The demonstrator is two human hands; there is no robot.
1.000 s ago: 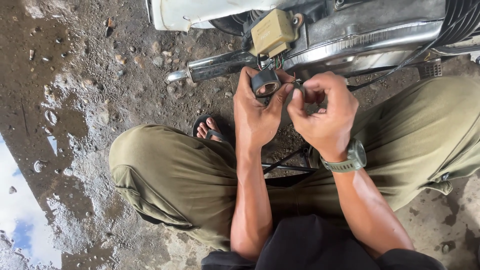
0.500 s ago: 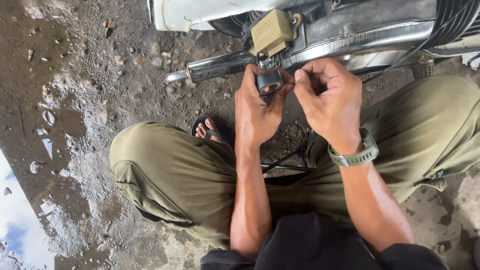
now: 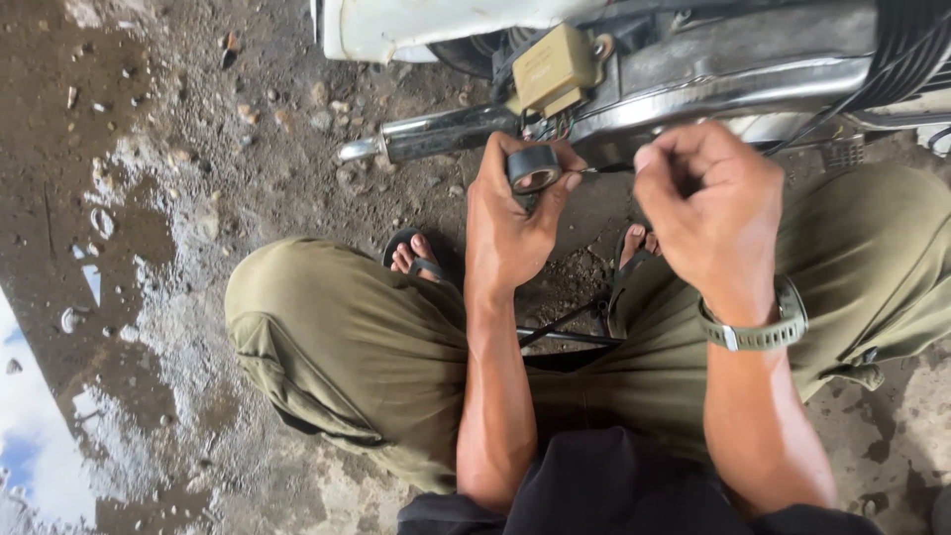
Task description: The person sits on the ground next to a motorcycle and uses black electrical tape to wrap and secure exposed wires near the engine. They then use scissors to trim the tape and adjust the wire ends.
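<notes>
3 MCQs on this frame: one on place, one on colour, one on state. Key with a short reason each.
1. Where is the tape roll?
A. in the left hand
B. on the ground
C. on the knee

2. What colour is the box on the motorcycle?
A. red
B. tan-yellow
C. blue

3. What state is the right hand in?
A. open flat
B. resting on the ground
C. closed, pinching a strand

Key:
1 A: the left hand holds the black tape roll in its fingertips.
2 B: the box above the chrome pipe is tan-yellow.
3 C: the right hand is curled shut on a thin strand running to the roll.
</notes>
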